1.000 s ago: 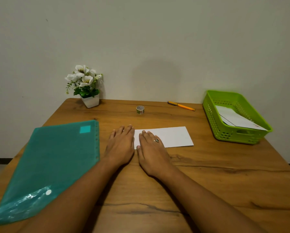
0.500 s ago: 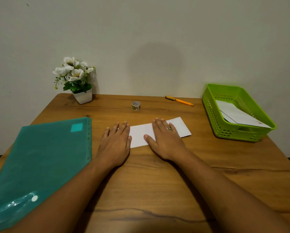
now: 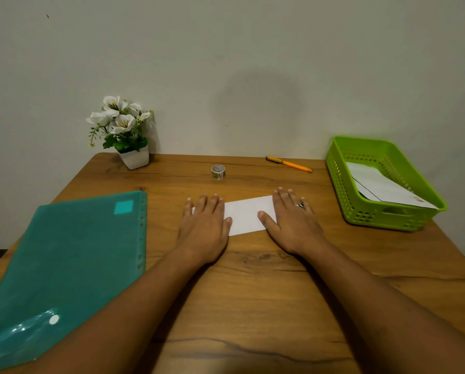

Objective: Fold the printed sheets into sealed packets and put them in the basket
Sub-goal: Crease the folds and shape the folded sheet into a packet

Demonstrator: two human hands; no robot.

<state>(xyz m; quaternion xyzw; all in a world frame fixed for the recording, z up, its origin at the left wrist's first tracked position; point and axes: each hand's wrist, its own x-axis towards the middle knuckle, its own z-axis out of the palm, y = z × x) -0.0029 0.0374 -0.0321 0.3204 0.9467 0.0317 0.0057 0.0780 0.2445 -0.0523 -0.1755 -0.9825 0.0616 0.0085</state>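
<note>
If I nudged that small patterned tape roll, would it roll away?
Probably not: the small patterned tape roll seems to rest on its flat end, so it would likely slide. Small and hollow, it is probably light.

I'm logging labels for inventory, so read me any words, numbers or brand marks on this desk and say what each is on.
No readable text anywhere.
tape roll: printed pattern, too small to read.
packet in the green basket: small reddish mark, blurred.
teal folder: blank square sticker.
folded sheet: visible face blank.
orange pen: no legible marking.
</note>
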